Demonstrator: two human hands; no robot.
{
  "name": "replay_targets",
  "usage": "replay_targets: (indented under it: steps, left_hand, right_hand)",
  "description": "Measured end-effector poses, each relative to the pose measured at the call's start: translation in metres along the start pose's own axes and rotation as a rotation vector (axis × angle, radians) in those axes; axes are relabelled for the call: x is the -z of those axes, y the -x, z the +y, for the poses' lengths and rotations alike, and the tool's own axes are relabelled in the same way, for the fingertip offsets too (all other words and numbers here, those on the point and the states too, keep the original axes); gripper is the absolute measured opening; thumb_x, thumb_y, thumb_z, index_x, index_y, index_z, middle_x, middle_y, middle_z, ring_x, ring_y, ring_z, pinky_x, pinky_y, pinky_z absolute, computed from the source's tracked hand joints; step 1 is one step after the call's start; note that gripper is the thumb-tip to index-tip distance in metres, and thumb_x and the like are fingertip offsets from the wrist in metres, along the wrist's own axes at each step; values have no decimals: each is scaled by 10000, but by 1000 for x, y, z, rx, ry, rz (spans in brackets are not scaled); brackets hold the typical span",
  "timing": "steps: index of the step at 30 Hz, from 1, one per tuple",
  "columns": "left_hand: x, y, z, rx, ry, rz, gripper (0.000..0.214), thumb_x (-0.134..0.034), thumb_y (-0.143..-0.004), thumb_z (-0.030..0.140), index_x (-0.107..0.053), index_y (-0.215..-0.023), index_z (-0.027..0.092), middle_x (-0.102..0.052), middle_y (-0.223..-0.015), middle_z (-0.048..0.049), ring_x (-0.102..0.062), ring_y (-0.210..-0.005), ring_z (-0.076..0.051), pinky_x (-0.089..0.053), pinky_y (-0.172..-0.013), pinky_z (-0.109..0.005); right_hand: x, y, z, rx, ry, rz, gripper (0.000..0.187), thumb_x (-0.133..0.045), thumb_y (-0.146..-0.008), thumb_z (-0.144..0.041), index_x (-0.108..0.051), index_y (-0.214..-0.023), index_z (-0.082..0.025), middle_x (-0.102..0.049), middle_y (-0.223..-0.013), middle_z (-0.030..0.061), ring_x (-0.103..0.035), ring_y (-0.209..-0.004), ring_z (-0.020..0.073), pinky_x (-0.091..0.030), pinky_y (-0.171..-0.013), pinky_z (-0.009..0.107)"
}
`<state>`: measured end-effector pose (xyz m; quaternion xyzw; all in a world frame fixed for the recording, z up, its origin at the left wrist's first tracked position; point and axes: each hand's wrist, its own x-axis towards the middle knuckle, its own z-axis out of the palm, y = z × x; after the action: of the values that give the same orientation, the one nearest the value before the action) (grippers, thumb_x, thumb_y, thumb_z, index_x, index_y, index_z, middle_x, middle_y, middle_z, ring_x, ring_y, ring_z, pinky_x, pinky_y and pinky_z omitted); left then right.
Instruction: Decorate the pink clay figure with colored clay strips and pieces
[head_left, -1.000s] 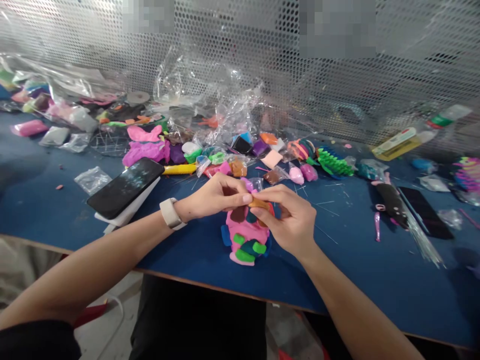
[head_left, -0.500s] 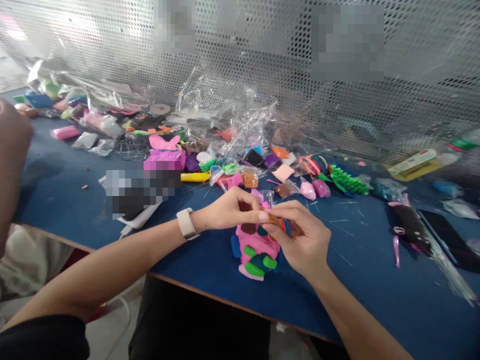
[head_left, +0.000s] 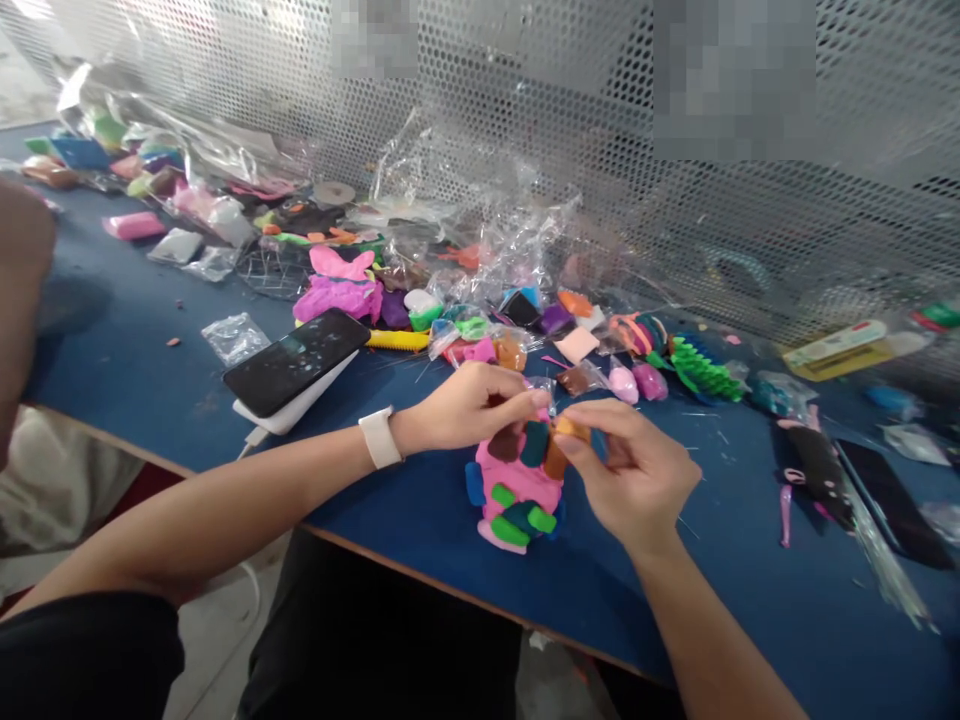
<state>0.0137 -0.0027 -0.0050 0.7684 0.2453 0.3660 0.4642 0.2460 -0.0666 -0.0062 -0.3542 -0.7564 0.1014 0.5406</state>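
A pink modelling clay figure [head_left: 525,487] stands on the blue table in front of me, with brown, teal, orange, green and blue clay patches stuck on it. My right hand [head_left: 630,470] pinches a small piece of orange clay [head_left: 571,429] between thumb and fingertips at the figure's upper right. On the other side, my left hand [head_left: 480,405] has its thumb and forefinger closed at the figure's top edge. Whatever sits between those left fingertips is hidden. Both hands cover part of the figure's top.
A black phone [head_left: 298,358] lies on a white power bank to the left. Behind the figure are clay lumps, plastic wrappers [head_left: 487,250] and a yellow tool [head_left: 397,341]. To the right lie a dark clay animal [head_left: 817,465] and another phone [head_left: 892,505]. Another person's arm [head_left: 22,290] rests at far left.
My hands have drawn slightly apart. The orange clay, earlier between both hands, is now at my right fingertips, and more of the figure's top shows. The view has shifted a little.
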Motion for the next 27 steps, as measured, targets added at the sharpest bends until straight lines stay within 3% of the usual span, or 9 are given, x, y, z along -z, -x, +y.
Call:
replay_targets:
  steps: [3,6,9,12,15,19,21,27]
  left_hand:
    - [0,0,-7,-73,-369,148,476,-576,-1180,459,-730,-833,172,-733,-863,-75,-672,-832,-189,-560,-822,-343]
    - [-1,2,-12,-98,-587,69,373,-571,-1182,432,-798,-1186,136,-762,-1301,-184,-700,-1257,-311,-575,-1142,-490]
    - [-4,5,-15,-42,-696,-50,512,-462,-1223,469,-811,-1235,95,-717,-1457,-232,-641,-1424,-365,-498,-1284,-573]
    - [-8,8,-15,-4,-735,-119,599,-350,-1250,479,-829,-1268,121,-730,-1451,-210,-600,-1480,-371,-464,-1297,-608]
    - [-10,9,-12,73,-752,-78,615,-352,-1243,526,-842,-1245,155,-723,-1422,-196,-619,-1416,-366,-476,-1256,-624]
    - [-8,9,-2,155,-780,-118,633,-348,-1238,513,-802,-983,153,-740,-1017,-157,-669,-1188,-350,-533,-1132,-579]
    - [-7,9,1,179,-781,-160,662,-320,-1240,515,-741,-852,183,-712,-913,-140,-672,-1144,-344,-536,-1092,-558]
    - [-3,4,-5,214,-678,-179,530,-336,-1221,474,-646,-884,206,-723,-968,-106,-637,-1056,-294,-511,-1048,-514]
  right_hand:
    - [6,-1,11,-56,96,77,269,-962,-962,-248,-896,-1201,-352,-913,-1064,4,-873,-902,224,-691,-769,352]
    - [7,-3,21,-191,105,98,212,-930,-998,-377,-906,-1204,-330,-921,-1139,36,-892,-971,259,-735,-884,419]
    - [5,-5,29,-340,119,13,211,-892,-1017,-466,-915,-1134,-291,-922,-1121,53,-883,-944,260,-733,-918,448]
    - [-2,-5,37,-461,59,-28,311,-892,-993,-557,-911,-1083,-259,-917,-1095,72,-870,-929,261,-726,-889,441]
    - [-10,-1,46,-576,-64,57,437,-908,-940,-668,-898,-1070,-251,-908,-1099,84,-861,-984,272,-717,-908,445]
    - [-17,5,52,-719,-205,108,501,-955,-861,-715,-888,-1054,-257,-894,-1047,74,-844,-964,266,-706,-930,454]
    - [-18,6,51,-770,-232,122,486,-983,-836,-689,-887,-1032,-254,-890,-1036,72,-838,-944,259,-702,-920,449]
    - [-21,5,42,-822,-260,143,431,-1004,-830,-615,-879,-992,-236,-874,-965,65,-828,-903,236,-695,-927,436]
